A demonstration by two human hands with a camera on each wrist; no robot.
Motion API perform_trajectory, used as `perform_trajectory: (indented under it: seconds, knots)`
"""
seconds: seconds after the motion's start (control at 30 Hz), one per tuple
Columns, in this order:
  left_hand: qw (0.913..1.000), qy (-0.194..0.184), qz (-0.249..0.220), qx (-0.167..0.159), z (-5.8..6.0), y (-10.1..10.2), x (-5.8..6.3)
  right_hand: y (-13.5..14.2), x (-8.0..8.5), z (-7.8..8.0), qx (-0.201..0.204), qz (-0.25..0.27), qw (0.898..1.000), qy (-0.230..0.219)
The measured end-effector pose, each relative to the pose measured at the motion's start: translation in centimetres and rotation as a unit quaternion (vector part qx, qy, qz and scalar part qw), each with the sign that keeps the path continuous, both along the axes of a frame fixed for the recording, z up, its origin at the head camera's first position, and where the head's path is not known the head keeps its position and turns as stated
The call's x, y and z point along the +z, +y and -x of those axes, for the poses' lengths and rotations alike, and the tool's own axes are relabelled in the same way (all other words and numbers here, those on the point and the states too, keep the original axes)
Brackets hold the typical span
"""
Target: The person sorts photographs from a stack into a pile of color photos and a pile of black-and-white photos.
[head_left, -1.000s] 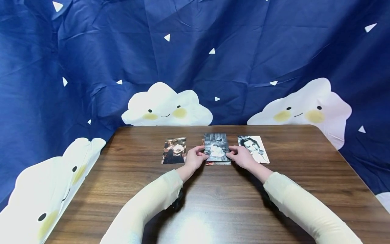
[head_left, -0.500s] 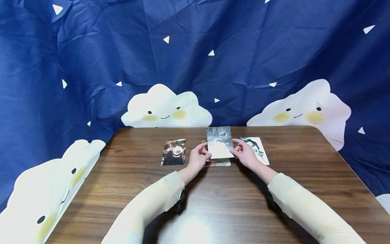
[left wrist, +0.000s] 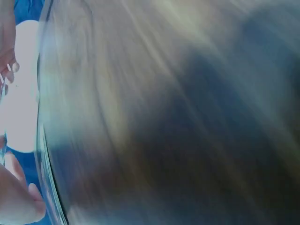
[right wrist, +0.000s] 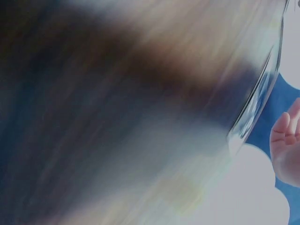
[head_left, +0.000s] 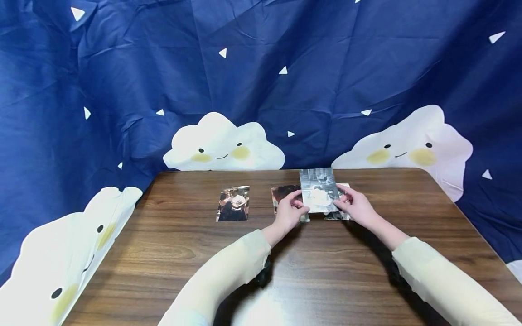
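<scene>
Pinching a black-and-white photograph (head_left: 320, 192) between left hand (head_left: 287, 211) and right hand (head_left: 358, 209)! Partly masking a monochrome print (head_left: 336, 217) near the right fingers, a dark print (head_left: 282, 192) behind the left. Well clear of a color snapshot (head_left: 233, 203) leftward.

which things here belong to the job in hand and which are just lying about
In the job, it seems:
left hand
right hand
black-and-white photo, held by both

Probably just lying about:
left photo
middle photo, partly hidden
right photo, partly hidden
</scene>
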State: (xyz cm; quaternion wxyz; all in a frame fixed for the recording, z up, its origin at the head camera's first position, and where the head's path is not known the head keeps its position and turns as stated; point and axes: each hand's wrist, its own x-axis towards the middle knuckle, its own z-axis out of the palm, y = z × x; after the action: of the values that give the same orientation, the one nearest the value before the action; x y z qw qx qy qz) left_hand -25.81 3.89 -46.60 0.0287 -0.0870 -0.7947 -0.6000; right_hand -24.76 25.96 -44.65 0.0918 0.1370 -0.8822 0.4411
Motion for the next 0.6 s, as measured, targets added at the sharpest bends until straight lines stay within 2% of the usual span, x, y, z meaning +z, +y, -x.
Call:
perform_trajectory:
  seconds: [0.13,0.33,0.6]
  knots:
    - [0.9997,0.003,0.018,-0.016,-0.3,1.5,-0.1,2.0,0.3,-0.6,0.012,-0.005,1.0,0.003]
    - [0.9989,-0.021,0.022,-0.035,-0.5,3.4,-0.1,4.5,0.0,-1.0,0.036,-0.015,0.999,-0.024]
    - [0.9919,0.008,0.126,0.014,-0.7,5.0,-1.1,5.8,-0.8,-1.1,0.053,-0.008,0.997,-0.057]
